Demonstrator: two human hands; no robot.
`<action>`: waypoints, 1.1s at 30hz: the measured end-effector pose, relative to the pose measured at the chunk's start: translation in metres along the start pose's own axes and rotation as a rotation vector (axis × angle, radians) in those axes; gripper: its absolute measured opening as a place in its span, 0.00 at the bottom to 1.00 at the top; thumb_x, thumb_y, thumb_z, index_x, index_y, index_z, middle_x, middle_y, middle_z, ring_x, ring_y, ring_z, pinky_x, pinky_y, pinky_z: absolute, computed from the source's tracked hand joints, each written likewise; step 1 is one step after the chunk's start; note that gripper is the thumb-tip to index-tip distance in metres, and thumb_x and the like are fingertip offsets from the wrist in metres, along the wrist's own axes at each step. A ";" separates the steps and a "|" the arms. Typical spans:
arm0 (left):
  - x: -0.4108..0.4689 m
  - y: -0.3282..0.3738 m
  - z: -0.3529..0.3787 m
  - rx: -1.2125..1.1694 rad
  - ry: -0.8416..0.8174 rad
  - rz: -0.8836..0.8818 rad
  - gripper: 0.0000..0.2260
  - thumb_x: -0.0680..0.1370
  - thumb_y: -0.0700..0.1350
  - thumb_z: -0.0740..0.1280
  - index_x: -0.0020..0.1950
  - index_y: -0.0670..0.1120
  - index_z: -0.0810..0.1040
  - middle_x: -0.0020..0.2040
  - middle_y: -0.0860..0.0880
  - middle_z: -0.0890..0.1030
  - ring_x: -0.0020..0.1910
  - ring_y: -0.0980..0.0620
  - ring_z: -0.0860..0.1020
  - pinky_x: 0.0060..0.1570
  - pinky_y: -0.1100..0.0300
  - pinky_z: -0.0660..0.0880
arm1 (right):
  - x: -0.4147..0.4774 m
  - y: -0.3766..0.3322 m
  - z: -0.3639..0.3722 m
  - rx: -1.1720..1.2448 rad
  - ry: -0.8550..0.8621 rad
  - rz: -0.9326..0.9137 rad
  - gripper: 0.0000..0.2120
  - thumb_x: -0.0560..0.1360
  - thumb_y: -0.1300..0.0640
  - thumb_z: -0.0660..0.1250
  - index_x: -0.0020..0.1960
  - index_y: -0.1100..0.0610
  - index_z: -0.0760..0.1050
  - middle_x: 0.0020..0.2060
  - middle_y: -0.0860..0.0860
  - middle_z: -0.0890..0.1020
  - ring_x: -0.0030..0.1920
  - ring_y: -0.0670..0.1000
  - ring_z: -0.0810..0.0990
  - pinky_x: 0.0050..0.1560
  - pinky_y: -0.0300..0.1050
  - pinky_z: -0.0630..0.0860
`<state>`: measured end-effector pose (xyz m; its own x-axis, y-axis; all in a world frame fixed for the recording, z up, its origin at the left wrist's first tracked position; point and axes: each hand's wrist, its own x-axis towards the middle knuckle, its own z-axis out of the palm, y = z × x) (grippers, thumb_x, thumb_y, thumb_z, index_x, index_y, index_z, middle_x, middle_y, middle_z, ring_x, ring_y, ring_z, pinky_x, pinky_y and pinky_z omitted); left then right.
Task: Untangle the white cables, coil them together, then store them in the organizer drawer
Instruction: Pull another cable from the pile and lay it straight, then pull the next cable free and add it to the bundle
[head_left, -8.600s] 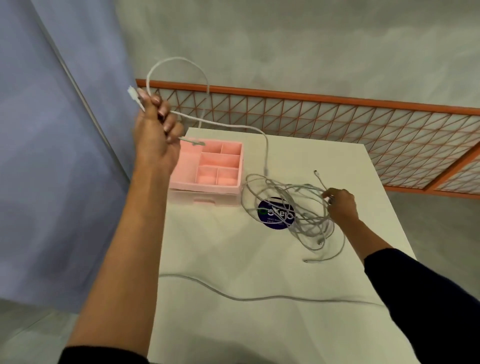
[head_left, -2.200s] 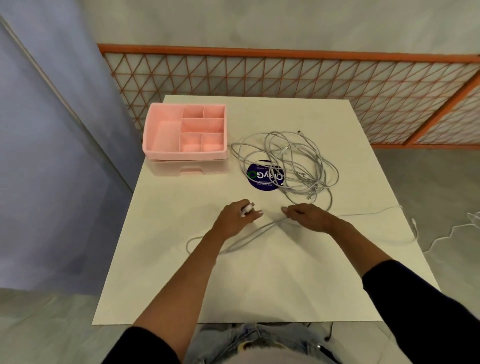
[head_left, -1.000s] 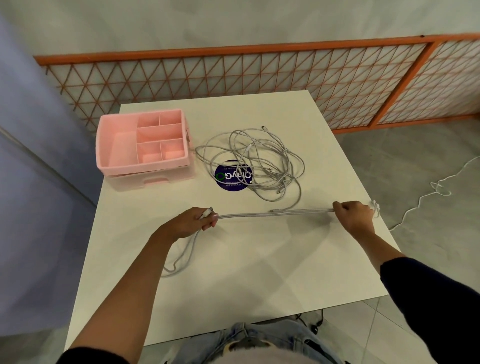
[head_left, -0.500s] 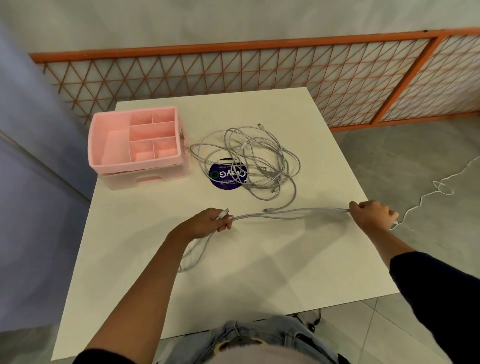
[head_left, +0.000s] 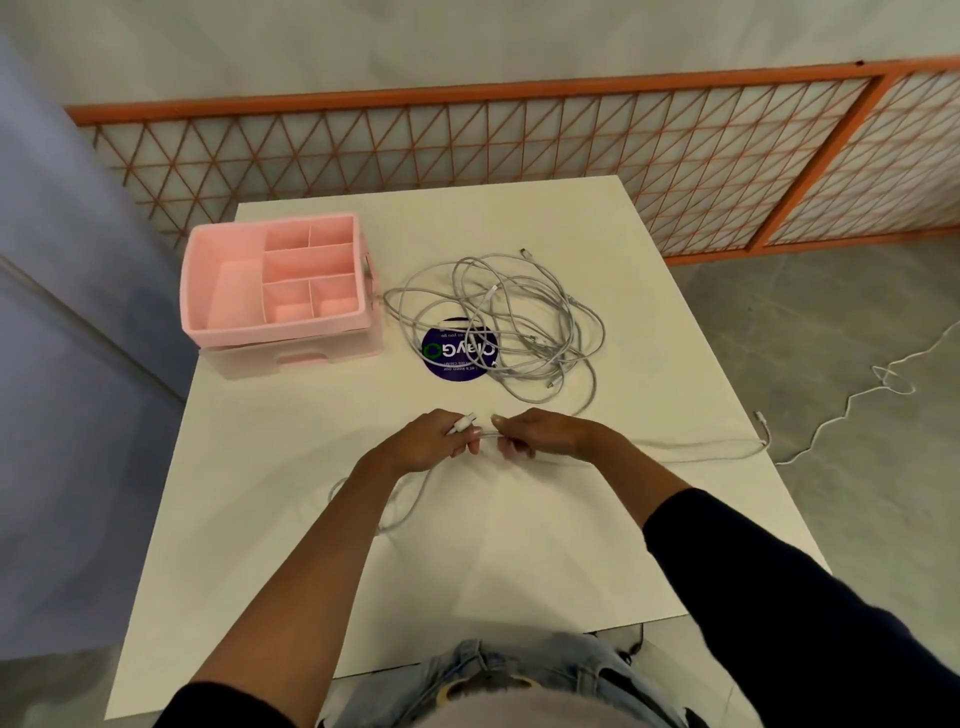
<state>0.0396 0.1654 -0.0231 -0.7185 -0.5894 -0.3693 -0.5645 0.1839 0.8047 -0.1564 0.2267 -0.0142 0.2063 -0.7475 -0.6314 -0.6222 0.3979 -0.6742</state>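
while one cable (head_left: 701, 447) lies freed, most work remains
left hand (head_left: 431, 439) and right hand (head_left: 540, 436) pinch it, close together; the tangle (head_left: 519, 322) waits beside the organizer (head_left: 275, 280), drawer closed.

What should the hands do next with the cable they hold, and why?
Probably the right hand slides out along the held cable toward the right edge of the table to gather more: the left hand pinches the plug end, one loop lies by it, and loose length trails rightward.
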 end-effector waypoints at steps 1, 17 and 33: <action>-0.001 0.000 -0.002 -0.005 -0.005 0.000 0.14 0.82 0.48 0.60 0.38 0.52 0.78 0.31 0.54 0.73 0.30 0.62 0.70 0.39 0.66 0.66 | -0.001 0.000 -0.002 -0.020 0.021 -0.011 0.24 0.81 0.40 0.49 0.36 0.52 0.71 0.33 0.48 0.70 0.36 0.47 0.67 0.44 0.39 0.65; -0.044 -0.026 -0.072 -0.444 0.675 -0.110 0.16 0.84 0.46 0.55 0.47 0.40 0.78 0.36 0.52 0.81 0.17 0.62 0.65 0.20 0.74 0.59 | -0.016 0.060 -0.041 -0.183 0.253 0.136 0.20 0.82 0.49 0.56 0.32 0.52 0.69 0.30 0.47 0.70 0.36 0.48 0.69 0.42 0.39 0.66; -0.080 -0.073 -0.088 -1.646 0.952 -0.053 0.17 0.84 0.50 0.52 0.37 0.46 0.66 0.29 0.52 0.66 0.22 0.56 0.64 0.26 0.67 0.64 | -0.017 0.081 -0.039 -0.495 0.506 0.655 0.14 0.80 0.52 0.58 0.63 0.52 0.72 0.63 0.54 0.72 0.66 0.56 0.67 0.65 0.50 0.59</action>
<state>0.1742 0.1301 -0.0117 0.0389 -0.8509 -0.5239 0.7296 -0.3341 0.5967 -0.2399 0.2513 -0.0431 -0.5732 -0.6439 -0.5069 -0.7701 0.6347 0.0646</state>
